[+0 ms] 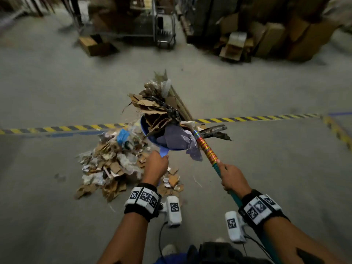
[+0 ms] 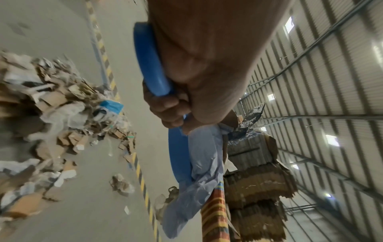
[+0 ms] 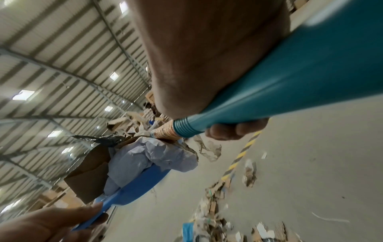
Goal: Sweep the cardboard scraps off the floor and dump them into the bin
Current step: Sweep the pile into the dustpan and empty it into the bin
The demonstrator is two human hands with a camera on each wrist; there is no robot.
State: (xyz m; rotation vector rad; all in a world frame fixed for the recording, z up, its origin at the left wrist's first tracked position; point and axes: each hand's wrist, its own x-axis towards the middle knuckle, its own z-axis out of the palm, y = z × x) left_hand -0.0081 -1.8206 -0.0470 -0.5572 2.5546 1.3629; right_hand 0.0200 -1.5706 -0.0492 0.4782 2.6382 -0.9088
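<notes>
Left hand [image 1: 156, 166] gripping loaded dustpan [image 1: 146, 126], right hand [image 1: 233, 179] gripping broom [image 1: 206, 147]

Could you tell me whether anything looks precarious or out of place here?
The blue dustpan in the left hand is overfilled: cardboard pieces and lilac paper overhang its rim, steadied by the broom. A scrap pile remains below.

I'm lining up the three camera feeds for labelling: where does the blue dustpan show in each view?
Head: blue dustpan at centre, heaped with cardboard scraps, its handle gripped by the left hand.
Left wrist: lower centre, just beyond the fingers, lilac plastic draped over it.
Right wrist: lower left of centre, under the lilac plastic.
Shared landmark: the yellow-black floor tape.
</notes>
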